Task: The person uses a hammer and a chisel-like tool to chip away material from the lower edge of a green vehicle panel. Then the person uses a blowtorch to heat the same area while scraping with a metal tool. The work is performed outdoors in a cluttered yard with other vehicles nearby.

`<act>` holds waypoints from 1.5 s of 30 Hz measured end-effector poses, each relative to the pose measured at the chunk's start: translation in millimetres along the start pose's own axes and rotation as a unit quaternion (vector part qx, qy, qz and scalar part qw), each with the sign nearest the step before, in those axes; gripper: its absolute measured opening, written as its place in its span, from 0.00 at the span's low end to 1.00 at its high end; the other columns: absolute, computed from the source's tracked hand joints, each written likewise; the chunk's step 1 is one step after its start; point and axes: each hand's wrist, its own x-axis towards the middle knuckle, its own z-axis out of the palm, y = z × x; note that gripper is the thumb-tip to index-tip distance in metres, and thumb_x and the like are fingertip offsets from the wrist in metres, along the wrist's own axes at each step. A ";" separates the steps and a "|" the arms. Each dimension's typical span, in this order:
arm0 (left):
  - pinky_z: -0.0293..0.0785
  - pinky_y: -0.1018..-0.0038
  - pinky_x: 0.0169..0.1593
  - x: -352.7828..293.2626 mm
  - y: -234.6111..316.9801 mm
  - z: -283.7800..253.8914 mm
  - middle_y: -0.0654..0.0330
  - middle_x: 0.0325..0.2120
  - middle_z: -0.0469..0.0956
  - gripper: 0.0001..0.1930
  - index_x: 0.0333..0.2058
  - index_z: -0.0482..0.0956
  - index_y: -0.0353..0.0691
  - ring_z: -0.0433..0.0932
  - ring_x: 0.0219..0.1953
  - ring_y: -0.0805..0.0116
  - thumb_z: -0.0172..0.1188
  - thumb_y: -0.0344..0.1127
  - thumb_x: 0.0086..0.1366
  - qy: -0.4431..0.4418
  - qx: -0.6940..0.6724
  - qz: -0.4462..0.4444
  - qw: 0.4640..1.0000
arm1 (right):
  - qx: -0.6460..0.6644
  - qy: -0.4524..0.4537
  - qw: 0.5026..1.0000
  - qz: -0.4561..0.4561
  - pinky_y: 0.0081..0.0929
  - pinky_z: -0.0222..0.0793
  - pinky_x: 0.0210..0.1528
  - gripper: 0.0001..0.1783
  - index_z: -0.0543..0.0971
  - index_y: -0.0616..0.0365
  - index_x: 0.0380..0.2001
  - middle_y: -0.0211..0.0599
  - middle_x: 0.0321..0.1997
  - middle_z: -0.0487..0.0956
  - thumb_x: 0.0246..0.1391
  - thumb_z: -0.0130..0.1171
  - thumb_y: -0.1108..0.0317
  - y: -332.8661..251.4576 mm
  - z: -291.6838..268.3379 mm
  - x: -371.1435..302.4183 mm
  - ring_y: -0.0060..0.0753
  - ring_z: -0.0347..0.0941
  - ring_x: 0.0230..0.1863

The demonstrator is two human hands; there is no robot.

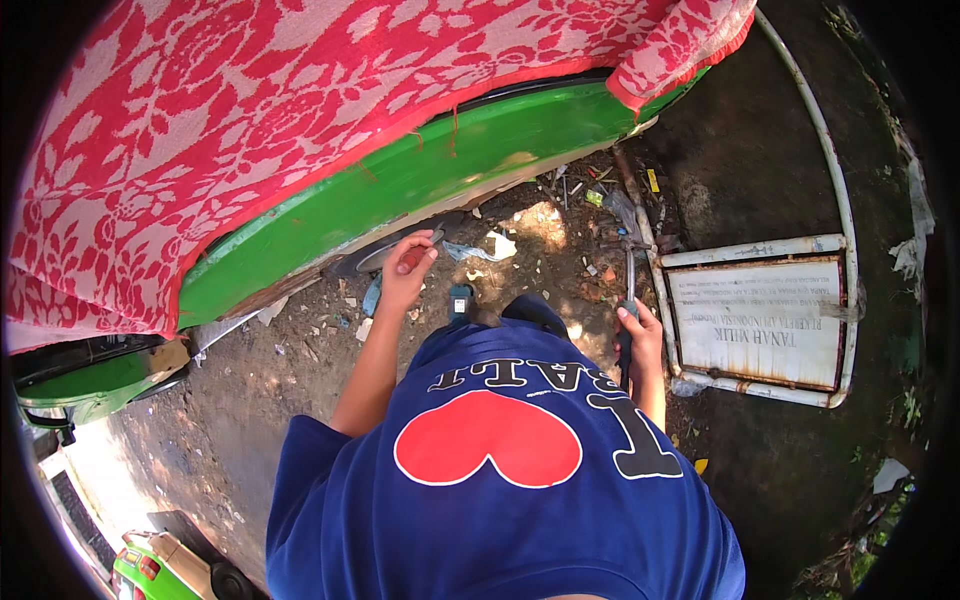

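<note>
My left hand (403, 272) is closed round a short tool with a reddish-brown handle (411, 259). A small grey end (437, 237) of it shows past my fingers, close to the lower edge of a green car-body panel (470, 160); I cannot make out its exact kind. To the right, my right hand (642, 335) grips a long tool by its black handle (626, 345). A thin metal shaft (630, 270) runs up from that handle, away from me. Neither tool visibly touches the panel.
A red and pink floral cloth (300, 110) drapes over the green body. At the right a rusty white-framed sign (755, 320) lies by the dirt ground. Litter (600, 200) and paint chips are strewn below the panel. Another green vehicle (155, 570) stands at lower left.
</note>
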 end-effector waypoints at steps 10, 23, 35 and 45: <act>0.73 0.72 0.53 26.1 -29.3 17.7 0.54 0.49 0.78 0.08 0.40 0.78 0.37 0.78 0.48 0.65 0.65 0.26 0.61 -0.034 0.095 0.044 0.994 | -0.103 -0.167 0.980 -0.010 0.18 0.58 0.16 0.18 0.79 0.57 0.50 0.23 0.21 0.73 0.57 0.65 0.65 -20.3 67.7 78.0 0.15 0.65 0.16; 0.75 0.68 0.52 14.9 -73.0 23.9 0.52 0.49 0.78 0.12 0.39 0.77 0.37 0.80 0.47 0.54 0.58 0.19 0.57 0.038 0.184 0.067 0.980 | -0.218 -0.262 0.940 0.003 0.18 0.61 0.16 0.23 0.79 0.53 0.55 0.22 0.22 0.72 0.53 0.62 0.75 -31.4 111.5 113.4 0.15 0.65 0.15; 0.76 0.68 0.49 16.2 -101.0 26.9 0.52 0.48 0.76 0.19 0.40 0.77 0.38 0.79 0.46 0.52 0.54 0.14 0.49 0.021 0.193 0.058 0.979 | -0.215 -0.275 0.937 -0.003 0.18 0.65 0.20 0.25 0.77 0.59 0.57 0.25 0.26 0.76 0.54 0.64 0.73 2.2 136.8 127.8 0.16 0.69 0.18; 0.77 0.65 0.49 25.4 -111.3 35.2 0.57 0.49 0.76 0.14 0.43 0.81 0.42 0.79 0.49 0.53 0.63 0.23 0.58 -0.055 0.271 0.048 0.960 | -0.204 -0.222 0.953 0.029 0.18 0.65 0.23 0.23 0.77 0.63 0.54 0.25 0.28 0.77 0.53 0.64 0.76 42.2 125.7 131.8 0.16 0.71 0.24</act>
